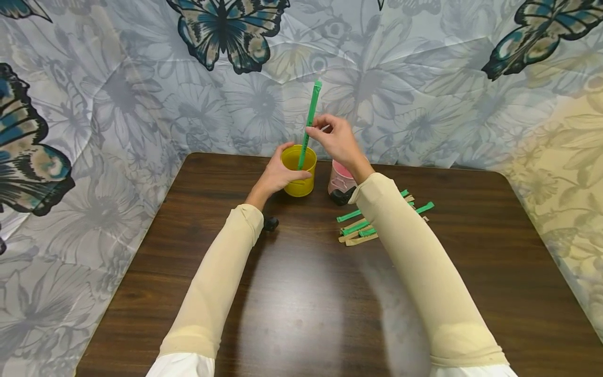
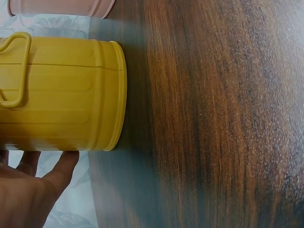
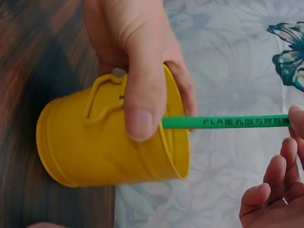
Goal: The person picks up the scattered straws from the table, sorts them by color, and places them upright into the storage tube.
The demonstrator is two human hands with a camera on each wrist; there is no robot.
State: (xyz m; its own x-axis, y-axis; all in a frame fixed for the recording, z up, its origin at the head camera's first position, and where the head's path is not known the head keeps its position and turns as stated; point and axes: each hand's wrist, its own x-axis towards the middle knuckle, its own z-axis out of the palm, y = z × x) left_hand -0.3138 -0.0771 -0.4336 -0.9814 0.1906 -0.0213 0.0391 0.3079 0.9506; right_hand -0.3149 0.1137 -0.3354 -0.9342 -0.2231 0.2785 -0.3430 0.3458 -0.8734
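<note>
Head view has the bucket (image 1: 298, 190) upright near the bench's far edge and the straw (image 1: 312, 103) standing in its mouth, leaning a little. The left hand (image 1: 277, 174) grips the bucket near its rim, thumb across the front, fingers curled round the side. Thumb and forefinger of the right hand (image 1: 338, 138) pinch the straw above the rim with no gap between them; the remaining fingers bend loosely and hold nothing. I cannot tell whether the straw's lower end touches the bottom.

Should the left hand ease off, a sideways push on the straw could tip the bucket, which looks light. A slack pinch might let the straw slide or swing against the rim. The right wrist sits close over the pink bucket (image 1: 337, 180), so a low backward sweep could knock it, and the sleeve (image 1: 405, 246) could scatter the other straws (image 1: 360, 226), loosely heaped beneath.

The bench (image 1: 301, 324) is dark wood grain, glossy, with a pale glare in the middle. Behind it hangs a creased grey floral cloth (image 1: 141, 99) with large butterflies (image 1: 222, 29), yellowish at the right.
</note>
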